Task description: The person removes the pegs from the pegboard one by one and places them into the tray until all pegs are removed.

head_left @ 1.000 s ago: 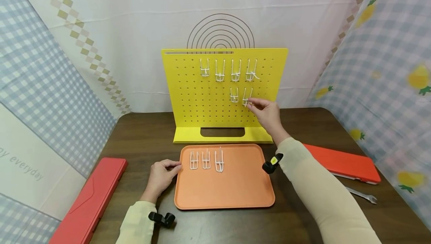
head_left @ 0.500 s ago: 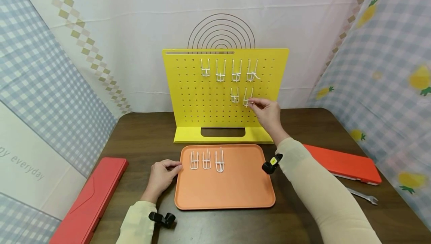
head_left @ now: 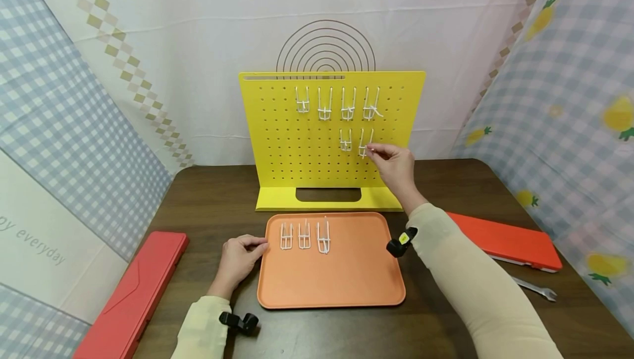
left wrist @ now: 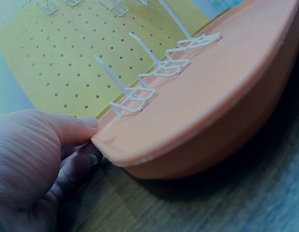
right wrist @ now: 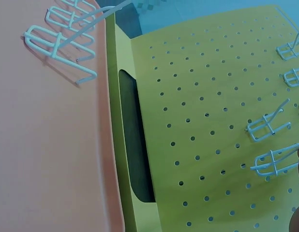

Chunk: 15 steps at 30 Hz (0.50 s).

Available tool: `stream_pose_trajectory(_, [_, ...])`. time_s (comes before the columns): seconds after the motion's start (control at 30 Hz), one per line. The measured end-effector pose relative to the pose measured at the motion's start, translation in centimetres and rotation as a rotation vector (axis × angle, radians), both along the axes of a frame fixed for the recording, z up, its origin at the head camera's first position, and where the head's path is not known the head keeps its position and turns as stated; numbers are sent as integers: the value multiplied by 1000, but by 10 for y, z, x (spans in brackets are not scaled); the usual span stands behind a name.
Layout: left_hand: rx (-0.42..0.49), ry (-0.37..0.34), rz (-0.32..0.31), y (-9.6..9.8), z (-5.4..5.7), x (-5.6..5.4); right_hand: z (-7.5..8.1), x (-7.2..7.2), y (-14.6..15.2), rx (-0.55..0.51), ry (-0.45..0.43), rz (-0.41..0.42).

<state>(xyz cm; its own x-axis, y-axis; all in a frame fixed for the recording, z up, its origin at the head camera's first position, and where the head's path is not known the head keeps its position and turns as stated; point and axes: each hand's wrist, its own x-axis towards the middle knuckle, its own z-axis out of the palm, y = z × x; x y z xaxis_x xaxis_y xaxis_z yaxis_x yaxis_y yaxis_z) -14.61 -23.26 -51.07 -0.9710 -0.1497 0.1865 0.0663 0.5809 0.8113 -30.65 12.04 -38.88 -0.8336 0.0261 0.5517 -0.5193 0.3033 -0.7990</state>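
My right hand point(head_left: 396, 170) pinches the outer end of a white wire pegboard hook point(right wrist: 274, 164) between thumb and fingers. That hook sits at the right of the lower row on the yellow pegboard point(head_left: 307, 169), beside another white hook point(right wrist: 265, 128). My left hand point(head_left: 236, 262) grips the left edge of the orange tray point(head_left: 346, 282); in the left wrist view the thumb point(left wrist: 82, 129) lies on the rim with fingers below. Three white hooks lie along the tray's back left, among them one longer hook point(head_left: 323, 251). In the right wrist view only a sliver of the right hand shows.
Several more white hooks hang in the board's upper row, such as one hook point(head_left: 324, 118). A red case point(head_left: 138, 287) lies on the left of the brown table point(head_left: 208, 194). Another red case point(head_left: 515, 238) and a wrench point(head_left: 537, 288) lie on the right.
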Motion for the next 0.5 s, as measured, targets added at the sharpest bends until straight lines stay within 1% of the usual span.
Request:
stream_pose_trajectory(0.2, [-15,13,0,0,-1,0,3,4,0,-11,35,14])
stream_pose_trajectory(0.33, [-19,20,4,0,-1,0,4,10,1,-20,63,18])
stream_pose_trajectory(0.43, [-16,18,8,1,0,0,5,19,3,-32,60,23])
stream_pose_trajectory(0.5, [-15,15,9,1,0,0,7,29,2,-40,58,32])
